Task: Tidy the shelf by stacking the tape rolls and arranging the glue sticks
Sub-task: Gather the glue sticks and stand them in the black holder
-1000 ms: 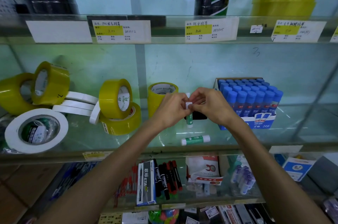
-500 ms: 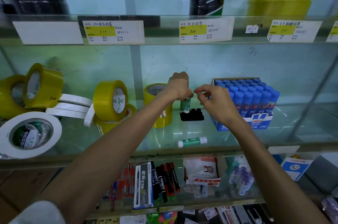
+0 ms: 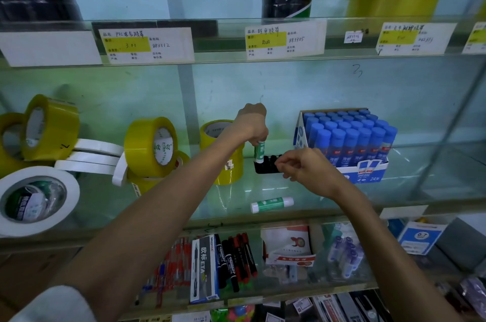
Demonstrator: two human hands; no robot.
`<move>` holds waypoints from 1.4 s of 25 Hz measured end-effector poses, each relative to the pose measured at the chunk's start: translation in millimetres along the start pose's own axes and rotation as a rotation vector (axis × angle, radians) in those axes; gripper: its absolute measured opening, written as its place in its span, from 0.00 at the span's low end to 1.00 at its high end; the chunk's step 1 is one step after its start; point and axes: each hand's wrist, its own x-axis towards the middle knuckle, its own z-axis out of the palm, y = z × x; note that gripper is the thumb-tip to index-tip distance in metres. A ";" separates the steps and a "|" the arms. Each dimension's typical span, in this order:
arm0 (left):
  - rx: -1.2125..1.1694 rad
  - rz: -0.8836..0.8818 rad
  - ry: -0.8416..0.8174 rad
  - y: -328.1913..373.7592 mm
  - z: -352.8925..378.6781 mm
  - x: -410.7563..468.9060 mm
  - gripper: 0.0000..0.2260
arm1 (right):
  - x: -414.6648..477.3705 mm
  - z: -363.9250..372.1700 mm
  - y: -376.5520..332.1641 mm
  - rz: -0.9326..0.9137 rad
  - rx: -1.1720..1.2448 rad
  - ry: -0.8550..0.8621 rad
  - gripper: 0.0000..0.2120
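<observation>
- Both hands work at mid-frame: the left hand grips a green-and-white glue stick by its top, fingers wrapped round it, while the right hand pinches the near right edge of the small black holder with its fingers narrowed on it
- That stick stands upright, long axis vertical, its lower end at the left slots of the holder; whether it is fully seated I cannot tell
- A second glue stick lies flat on the glass shelf near the front edge, lower centre of the frame; its long axis runs left to right, tilted slightly up toward the right
- Risks, as I judge them: the light holder may tip or slide if the stick is pushed in at an angle; the lying stick is round and could roll off the front
- The forearm passes just beside the upright yellow tape roll and might knock it
</observation>
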 end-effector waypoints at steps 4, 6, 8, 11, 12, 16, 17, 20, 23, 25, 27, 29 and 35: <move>0.036 0.025 -0.024 2.1 1.6 -2.0 0.13 | -1.3 -1.2 3.8 0.003 0.019 0.008 0.09; 0.064 0.045 -0.028 4.0 3.4 -5.2 0.10 | -2.9 -0.9 5.4 0.005 0.008 0.009 0.09; 0.089 0.056 -0.005 5.5 6.0 -7.7 0.08 | -4.7 0.3 7.1 0.013 0.006 0.004 0.09; 0.097 0.043 0.050 6.3 11.7 -10.3 0.12 | -6.4 3.0 9.1 0.032 0.022 -0.005 0.08; 0.102 0.040 0.069 7.2 13.9 -12.5 0.12 | -6.8 4.1 9.4 0.034 0.024 -0.006 0.08; 0.134 0.037 0.116 12.8 22.9 -22.1 0.14 | -6.4 8.5 9.3 0.033 0.028 -0.013 0.08; 0.136 0.038 0.122 13.5 23.6 -24.1 0.15 | -6.1 10.0 9.5 0.031 0.033 -0.016 0.08; 0.146 0.048 0.132 13.7 23.3 -26.1 0.14 | -5.6 16.7 10.7 0.019 0.027 -0.028 0.07; 0.157 0.050 0.130 14.4 26.2 -26.5 0.14 | -5.6 23.6 12.3 0.023 0.022 -0.041 0.07; 0.175 0.055 0.135 16.5 29.0 -27.3 0.14 | -5.6 25.2 12.3 0.022 0.017 -0.042 0.07; 0.182 0.061 0.144 17.2 30.4 -26.7 0.14 | -7.6 23.8 11.0 0.027 0.008 -0.056 0.08; 0.189 0.068 0.148 16.3 31.6 -25.7 0.13 | -11.8 20.7 8.5 0.036 0.002 -0.107 0.11; 0.217 0.067 0.110 16.7 32.6 -31.9 0.17 | -22.2 12.5 6.4 0.041 -0.060 -0.289 0.21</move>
